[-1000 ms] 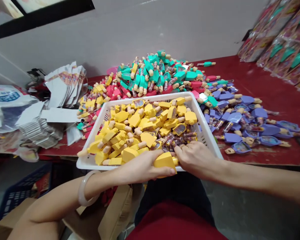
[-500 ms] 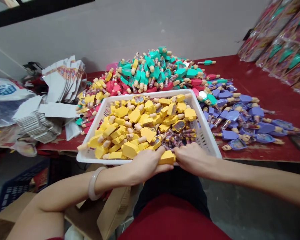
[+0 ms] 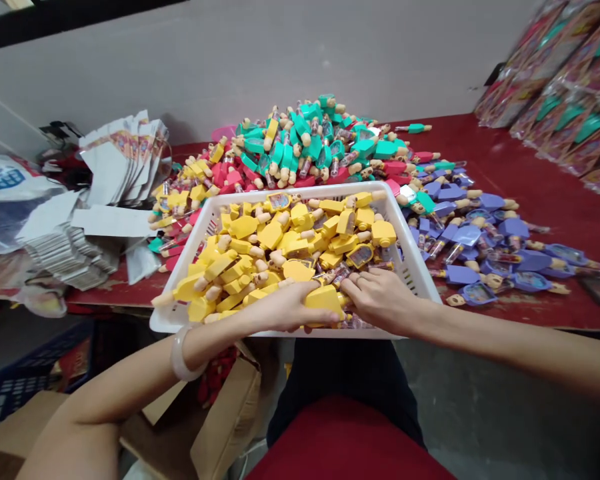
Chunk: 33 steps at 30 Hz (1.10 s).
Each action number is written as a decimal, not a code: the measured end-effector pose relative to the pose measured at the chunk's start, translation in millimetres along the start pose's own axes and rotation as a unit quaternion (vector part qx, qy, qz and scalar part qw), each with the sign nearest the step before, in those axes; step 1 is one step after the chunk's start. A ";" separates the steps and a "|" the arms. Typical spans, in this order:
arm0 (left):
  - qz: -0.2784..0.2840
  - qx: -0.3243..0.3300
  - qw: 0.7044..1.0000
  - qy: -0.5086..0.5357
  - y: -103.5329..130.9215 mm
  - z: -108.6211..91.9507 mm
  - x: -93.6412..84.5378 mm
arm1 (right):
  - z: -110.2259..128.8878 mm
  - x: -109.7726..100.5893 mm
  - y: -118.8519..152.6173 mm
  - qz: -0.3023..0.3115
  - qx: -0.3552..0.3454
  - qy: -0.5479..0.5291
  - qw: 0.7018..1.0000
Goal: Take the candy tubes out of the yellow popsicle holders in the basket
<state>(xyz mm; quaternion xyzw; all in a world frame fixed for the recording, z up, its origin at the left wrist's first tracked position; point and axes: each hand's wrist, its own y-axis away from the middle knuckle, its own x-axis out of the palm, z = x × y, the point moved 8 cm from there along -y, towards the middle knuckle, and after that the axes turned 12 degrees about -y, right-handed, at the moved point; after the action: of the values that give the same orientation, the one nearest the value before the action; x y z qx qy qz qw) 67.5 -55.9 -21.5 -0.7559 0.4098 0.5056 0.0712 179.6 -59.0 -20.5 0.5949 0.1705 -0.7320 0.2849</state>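
Note:
My left hand (image 3: pixel 295 308) is closed around a yellow plastic toy (image 3: pixel 324 304) with a flat, angular body, over the front of the white basket (image 3: pixel 173 325). My right hand (image 3: pixel 375 297) is closed at the toy's right end, fingers curled; what they grip is hidden. Beneath and around the hands, the basket holds many yellow toys (image 3: pixel 270 235) like it, several with beige knobbed handles and some with a picture window. Small clear tubes (image 3: pixel 341 272) with pinkish contents lie beside my right hand, partly covered by it.
Behind the basket rises a heap of green toys (image 3: pixel 300 123) mixed with red ones. Purple toys (image 3: pixel 465 233) spread to the right on the red table (image 3: pixel 510 160). Stacked white cards (image 3: pixel 65 247) stand left. Packaged goods (image 3: pixel 570 100) line the right back; an open carton (image 3: pixel 230 420) sits below.
Both hands have moved slightly up and farther over the basket, with the yellow toy turned so more of its broad face shows. My right hand stays at its end.

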 end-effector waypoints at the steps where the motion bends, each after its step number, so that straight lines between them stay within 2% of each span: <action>1: -0.001 0.003 1.000 0.009 0.0 -0.2 -1.3 | 3.0 -1.0 0.8 -0.005 -0.011 0.017 1.000; 2: -0.015 0.004 1.000 -0.017 0.1 -0.6 -4.0 | 3.8 -0.9 0.9 0.002 -0.007 0.021 1.000; 4: -0.067 -0.003 0.988 -0.142 1.2 -2.5 -11.7 | -0.4 1.3 -0.4 0.040 0.034 -0.007 0.999; 6: -0.089 0.008 0.957 -0.277 2.3 -7.4 -12.1 | -5.1 4.0 -3.1 0.079 0.072 -0.073 0.992; 8: -0.091 0.048 0.924 -0.368 2.6 -13.9 -6.8 | -5.9 11.2 -6.6 0.128 0.085 -0.186 0.970; 10: -0.109 0.089 0.900 -0.412 2.7 -18.7 -4.0 | -4.8 21.1 -9.8 0.182 0.089 -0.324 0.924; 12: -0.126 0.096 0.896 -0.414 1.0 -16.2 -6.8 | -5.4 23.3 -14.3 0.202 0.080 -0.421 0.881; 13: -0.129 0.081 0.904 -0.399 -1.0 -10.2 -11.4 | -9.2 18.9 -17.7 0.186 0.073 -0.436 0.878; 14: -0.129 0.055 0.917 -0.373 -3.5 -0.7 -18.9 | -16.2 10.4 -21.5 0.151 0.067 -0.430 0.888; 16: -0.139 -0.022 0.945 -0.295 -8.3 27.7 -46.7 | -37.0 -16.0 -27.0 0.043 0.066 -0.381 0.921; 18: -0.185 -0.109 0.953 -0.215 -11.0 63.1 -93.2 | -62.2 -45.6 -26.4 -0.079 0.090 -0.326 0.938; 19: -0.226 -0.149 0.944 -0.189 -11.3 80.2 -122.4 | -73.0 -55.0 -24.9 -0.116 0.107 -0.304 0.939; 20: -0.271 -0.180 0.927 -0.188 -11.5 93.6 -152.8 | -80.5 -58.3 -24.1 -0.125 0.120 -0.285 0.943; 22: -0.338 -0.229 0.890 -0.205 -15.2 111.3 -204.3 | -86.3 -46.8 -24.9 -0.067 0.139 -0.242 0.958; 24: -0.377 -0.230 0.867 -0.230 -26.6 109.5 -231.4 | -81.7 -20.4 -24.4 0.037 0.134 -0.194 0.971; 25: -0.386 -0.217 0.865 -0.237 -34.4 103.0 -233.3 | -78.6 -6.2 -22.9 0.083 0.130 -0.169 0.973; 26: -0.381 -0.194 0.871 -0.242 -43.9 93.7 -226.9 | -76.1 7.0 -21.1 0.120 0.128 -0.143 0.974; 27: -0.360 -0.170 0.884 -0.245 -54.0 83.9 -213.1 | -74.8 19.1 -19.6 0.149 0.128 -0.116 0.974; 28: -0.317 -0.151 0.903 -0.248 -63.7 75.1 -193.2 | -74.7 29.8 -18.6 0.172 0.130 -0.089 0.972; 30: -0.194 -0.133 0.934 -0.270 -73.4 60.6 -145.9 | -77.7 47.5 -19.7 0.202 0.137 -0.043 0.969; 32: -0.109 -0.122 0.940 -0.299 -61.9 43.5 -110.9 | -83.1 61.5 -25.2 0.215 0.147 -0.017 0.965; 33: -0.102 -0.100 0.941 -0.308 -48.9 29.7 -102.1 | -86.3 67.7 -29.1 0.217 0.154 -0.012 0.964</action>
<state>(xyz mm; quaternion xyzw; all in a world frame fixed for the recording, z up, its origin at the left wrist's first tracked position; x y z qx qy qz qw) 64.8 47.5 33.3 -0.6042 0.2359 0.7422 0.1687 219.5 0.0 -108.8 0.6458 -0.0804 -0.6768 0.3441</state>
